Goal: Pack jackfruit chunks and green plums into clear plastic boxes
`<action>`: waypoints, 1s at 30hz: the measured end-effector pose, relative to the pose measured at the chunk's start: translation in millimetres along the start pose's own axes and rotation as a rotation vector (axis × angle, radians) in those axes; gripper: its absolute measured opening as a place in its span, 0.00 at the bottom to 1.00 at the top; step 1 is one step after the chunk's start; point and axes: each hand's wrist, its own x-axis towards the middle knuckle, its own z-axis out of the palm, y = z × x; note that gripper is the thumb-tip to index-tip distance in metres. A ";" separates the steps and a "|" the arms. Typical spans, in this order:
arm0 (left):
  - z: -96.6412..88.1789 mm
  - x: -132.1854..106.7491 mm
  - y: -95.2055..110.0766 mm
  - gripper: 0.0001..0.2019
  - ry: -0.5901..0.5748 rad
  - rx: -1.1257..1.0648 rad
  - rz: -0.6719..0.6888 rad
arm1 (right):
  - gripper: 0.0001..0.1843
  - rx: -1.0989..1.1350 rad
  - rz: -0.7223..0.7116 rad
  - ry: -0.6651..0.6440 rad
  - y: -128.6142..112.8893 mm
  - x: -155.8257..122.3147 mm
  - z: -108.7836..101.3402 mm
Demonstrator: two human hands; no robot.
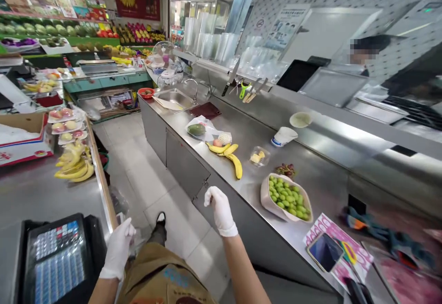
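Observation:
My right hand (221, 211), in a white glove, hangs just off the steel counter's (262, 166) front edge, touching nothing I can see. The nearest items are yellow bananas (232, 159) and a beige bowl of green grapes (286, 198). Further along lie a green mango (196, 130) on a plastic bag and a small clear tub of fruit pieces (259, 156). My left hand (118, 248), also gloved, sits beside a clear plastic bag (119, 202) near the wooden edge of the left counter. Whether it grips that bag is hidden.
A weighing terminal (57, 262) stands at lower left, with bananas and trays of fruit on the counter beyond. A phone (324, 251) lies on pink paper. A steel sink (174, 99), knives on a rack (232, 77), and a person (364, 70) behind glass stand further back.

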 end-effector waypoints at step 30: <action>289.8 472.7 149.1 0.39 -0.536 -0.226 -0.176 | 0.24 -1.334 -0.680 0.461 -441.9 799.0 14.5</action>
